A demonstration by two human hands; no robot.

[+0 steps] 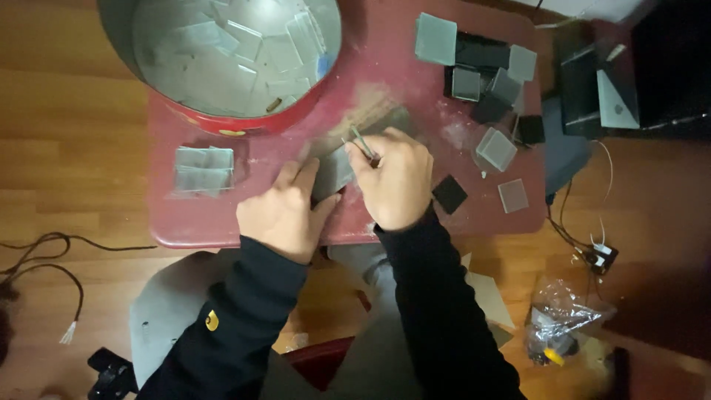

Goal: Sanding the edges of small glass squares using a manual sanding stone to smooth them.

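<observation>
Two hands work at the near edge of a small red table (222, 215): the left hand (283, 211) lies flat with its fingers spread, pressing down a grey square plate (333, 172), while the right hand (394, 181) has its fingers closed around a thin metal tool (361, 142) whose tip rests at the plate's upper edge. A stack of clear plates (203, 169) lies to the left, a round tin (222, 55) holding more plates stands behind, and loose grey and black squares (485, 74) lie scattered to the right.

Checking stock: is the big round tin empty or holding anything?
Not empty: the tin holds many loose clear square pieces scattered over its bottom.
</observation>
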